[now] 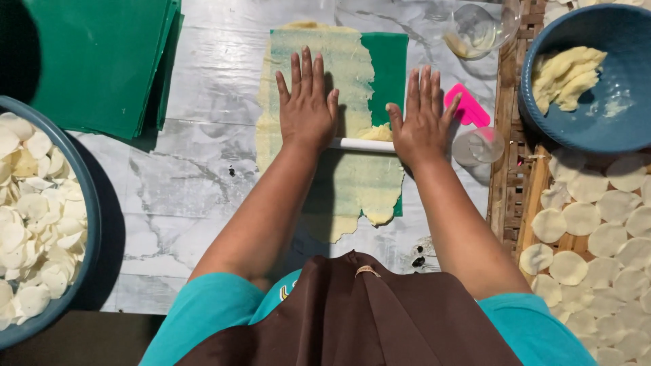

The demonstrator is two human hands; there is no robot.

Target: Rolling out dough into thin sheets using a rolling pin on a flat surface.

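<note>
Head view: both open palms, left hand and right hand, apparently press white rolling pin onto dough sheet.

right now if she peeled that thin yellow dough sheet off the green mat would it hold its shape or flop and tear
Probably floppy: the dough sheet is rolled so thin that the green mat shows through it. Its ragged edges suggest it tears easily. It likely clings to the mat, pressed flat under the white roller.
</note>
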